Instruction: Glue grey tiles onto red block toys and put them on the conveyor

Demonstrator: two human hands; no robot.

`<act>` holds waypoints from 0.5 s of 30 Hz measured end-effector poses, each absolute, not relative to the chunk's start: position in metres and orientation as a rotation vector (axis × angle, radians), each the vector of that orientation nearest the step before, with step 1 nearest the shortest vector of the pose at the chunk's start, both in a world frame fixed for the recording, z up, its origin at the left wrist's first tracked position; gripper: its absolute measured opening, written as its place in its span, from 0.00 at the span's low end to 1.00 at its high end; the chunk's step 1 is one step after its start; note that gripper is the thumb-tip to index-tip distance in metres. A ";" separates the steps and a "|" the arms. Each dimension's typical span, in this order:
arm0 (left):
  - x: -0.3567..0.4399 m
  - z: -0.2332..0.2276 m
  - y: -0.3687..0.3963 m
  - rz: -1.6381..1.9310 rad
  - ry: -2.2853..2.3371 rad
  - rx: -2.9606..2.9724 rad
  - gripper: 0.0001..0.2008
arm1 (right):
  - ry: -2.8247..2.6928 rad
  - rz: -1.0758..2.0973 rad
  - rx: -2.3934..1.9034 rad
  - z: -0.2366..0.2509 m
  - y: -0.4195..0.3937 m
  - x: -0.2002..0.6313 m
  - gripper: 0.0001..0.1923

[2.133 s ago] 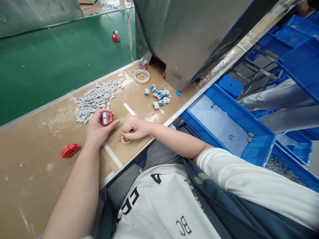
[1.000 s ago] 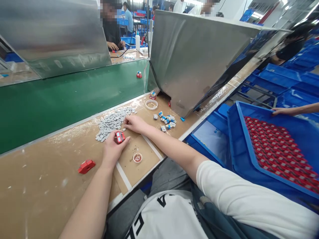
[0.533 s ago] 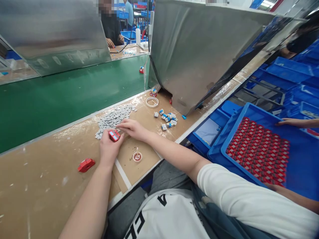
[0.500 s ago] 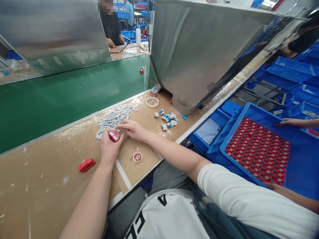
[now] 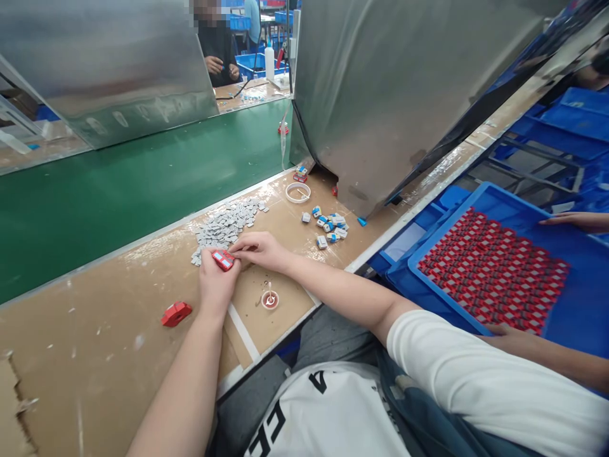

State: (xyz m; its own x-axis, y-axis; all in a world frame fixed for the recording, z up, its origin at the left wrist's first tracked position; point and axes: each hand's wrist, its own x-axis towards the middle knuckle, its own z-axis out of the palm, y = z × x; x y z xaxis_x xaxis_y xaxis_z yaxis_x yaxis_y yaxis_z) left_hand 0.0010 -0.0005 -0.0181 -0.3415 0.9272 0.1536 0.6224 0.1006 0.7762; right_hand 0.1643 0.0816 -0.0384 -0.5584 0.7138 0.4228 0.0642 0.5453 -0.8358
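Note:
My left hand (image 5: 215, 289) is closed around a small red toy vehicle body (image 5: 223, 259) with pale panels on its top. Against its right end, the fingertips of my right hand (image 5: 261, 249) are pinched together; whatever is between them is too small to make out. Just beyond both hands spreads a pile of small grey flat pieces (image 5: 223, 223). A second red toy piece (image 5: 176, 313) lies on the table left of my left forearm. Nearer my body is a small round cup (image 5: 270, 300) with reddish-brown contents and a thin stick in it.
Several white-and-blue small parts (image 5: 328, 225) lie right of a white ring (image 5: 297, 193). A green belt (image 5: 143, 168) runs behind the table, under metal panels (image 5: 404, 95). At right, another person's hands (image 5: 504, 336) hold a blue tray (image 5: 585, 304) of red pieces.
My right fingertips have come from beside the grey pile to the toy vehicle body in my left hand. The view has shifted slightly, and the other person's blue tray has tilted a little.

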 end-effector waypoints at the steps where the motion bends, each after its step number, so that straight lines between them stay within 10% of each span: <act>1: 0.001 -0.018 -0.001 1.108 2.010 1.517 0.19 | -1.991 0.965 -0.629 -0.039 0.082 0.164 0.08; 15: -0.001 -0.017 -0.001 1.113 1.955 1.423 0.20 | -2.168 0.582 -0.324 -0.039 0.077 0.166 0.15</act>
State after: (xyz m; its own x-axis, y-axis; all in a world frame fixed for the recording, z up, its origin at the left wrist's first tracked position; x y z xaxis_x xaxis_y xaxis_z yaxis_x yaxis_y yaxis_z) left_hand -0.0010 -0.0009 -0.0171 -0.3479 0.9339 0.0832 0.5478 0.1305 0.8264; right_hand 0.1658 0.0773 -0.0389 -0.6083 0.4210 0.6728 0.0271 0.8582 -0.5125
